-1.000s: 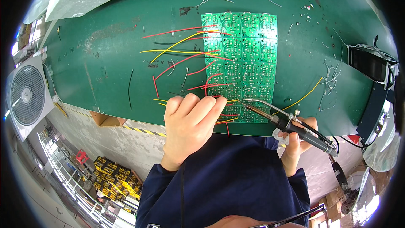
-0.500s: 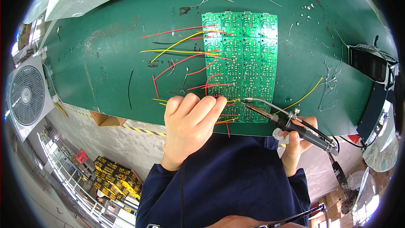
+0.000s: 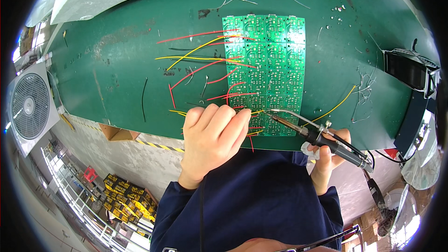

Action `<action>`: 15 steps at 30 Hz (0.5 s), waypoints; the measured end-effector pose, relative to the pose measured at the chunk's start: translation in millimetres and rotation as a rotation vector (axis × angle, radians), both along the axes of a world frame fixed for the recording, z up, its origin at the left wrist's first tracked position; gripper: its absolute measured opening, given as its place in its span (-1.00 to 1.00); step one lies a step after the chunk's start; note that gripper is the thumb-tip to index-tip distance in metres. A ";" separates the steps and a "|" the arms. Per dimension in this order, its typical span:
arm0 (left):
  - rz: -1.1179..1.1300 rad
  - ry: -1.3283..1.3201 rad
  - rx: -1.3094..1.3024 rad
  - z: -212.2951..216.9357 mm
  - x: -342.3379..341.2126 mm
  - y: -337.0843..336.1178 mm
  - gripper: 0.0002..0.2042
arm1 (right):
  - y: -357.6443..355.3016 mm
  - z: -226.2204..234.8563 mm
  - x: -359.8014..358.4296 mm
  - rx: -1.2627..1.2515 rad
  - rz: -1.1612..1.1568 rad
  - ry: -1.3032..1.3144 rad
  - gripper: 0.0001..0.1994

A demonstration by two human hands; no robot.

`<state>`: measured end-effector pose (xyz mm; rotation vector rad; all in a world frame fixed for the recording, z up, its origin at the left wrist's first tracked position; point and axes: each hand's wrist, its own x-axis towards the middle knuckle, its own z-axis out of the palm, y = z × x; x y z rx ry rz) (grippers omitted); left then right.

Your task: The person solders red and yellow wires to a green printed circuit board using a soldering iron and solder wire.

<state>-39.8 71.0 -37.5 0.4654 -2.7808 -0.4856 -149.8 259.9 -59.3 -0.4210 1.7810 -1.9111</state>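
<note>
A panel of green circuit boards lies on the green table, with red and yellow wires along its left side. My left hand is closed over the panel's lower left part, pinching a yellow wire whose end lies on the boards. My fingertips are partly hidden behind the knuckles. A soldering iron with a thin metal feed tube is gripped in my right hand. Its tip and the tube's end come together close to the yellow wire's end. A white scrap is by the right fingers.
Loose red wires and a black wire lie left of the panel. On the right are another yellow wire, tangled thin wire and a black device. A fan stands at far left.
The circuit-board panel has shifted very slightly left in the picture. Both hands keep nearly the same pose, with the yellow wire and the soldering iron still held.
</note>
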 end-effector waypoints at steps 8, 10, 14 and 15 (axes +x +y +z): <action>-0.038 0.029 -0.049 -1.5 1.6 -2.0 -0.77 | -0.5 1.1 0.0 0.001 0.015 0.008 -0.72; -0.043 0.020 -0.054 -1.6 1.0 -2.2 -0.76 | -0.7 1.3 -0.7 0.000 0.016 0.007 -0.72; -0.044 0.020 -0.053 -1.0 0.0 -2.3 -0.76 | -0.3 1.0 -1.8 0.003 0.041 0.005 -0.72; -0.047 0.013 -0.050 -1.1 0.1 -2.5 -0.76 | -0.2 1.0 -1.7 0.010 0.038 0.002 -0.72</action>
